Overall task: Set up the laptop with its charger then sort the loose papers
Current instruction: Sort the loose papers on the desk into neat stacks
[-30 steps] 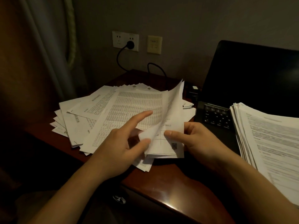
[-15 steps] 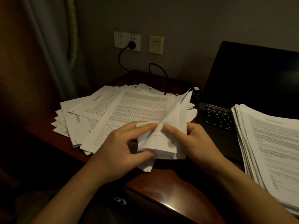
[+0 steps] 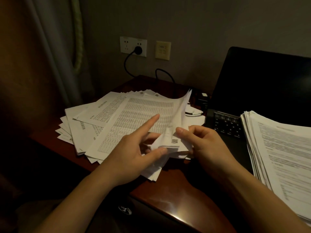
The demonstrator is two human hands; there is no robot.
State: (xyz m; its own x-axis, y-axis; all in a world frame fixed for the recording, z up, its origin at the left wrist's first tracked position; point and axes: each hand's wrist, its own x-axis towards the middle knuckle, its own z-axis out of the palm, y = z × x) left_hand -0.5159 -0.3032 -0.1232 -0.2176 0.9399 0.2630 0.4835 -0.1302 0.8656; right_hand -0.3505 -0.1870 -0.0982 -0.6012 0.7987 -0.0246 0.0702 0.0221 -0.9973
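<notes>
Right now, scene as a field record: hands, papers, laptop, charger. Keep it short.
left hand: index straight over the loose papers, thumb touching the lifted sheets
right hand: pinches the lifted sheets' near corner
loose papers: fanned untidily on the desk, left of the laptop
stack: tall pile at right, hiding part of the keyboard
laptop: open, screen dark
plug: in the wall socket; cable end at laptop not visible
</notes>
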